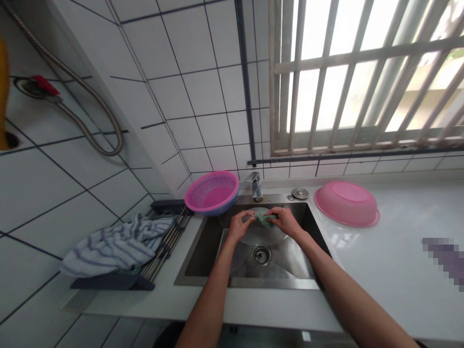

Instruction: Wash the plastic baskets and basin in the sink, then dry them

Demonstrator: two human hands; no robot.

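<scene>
Over the back part of the steel sink (194, 263), my left hand (239, 226) and my right hand (286, 221) pinch a small crumpled green cloth (265, 218) from either side. It stretches between my fingertips, below the faucet (256, 186). Behind and under the cloth is a pale, rounded shape that I cannot make out clearly. The round drain (261, 256) lies uncovered in the sink floor, nearer to me than my hands.
A pink colander (212, 191) rests in a blue basin left of the faucet. An upturned pink basin (346, 203) and a metal drain cover (300, 193) are on the right. Left of the sink, a striped towel (119, 246) drapes a folding rack (170, 237). A barred window (326, 63) is above.
</scene>
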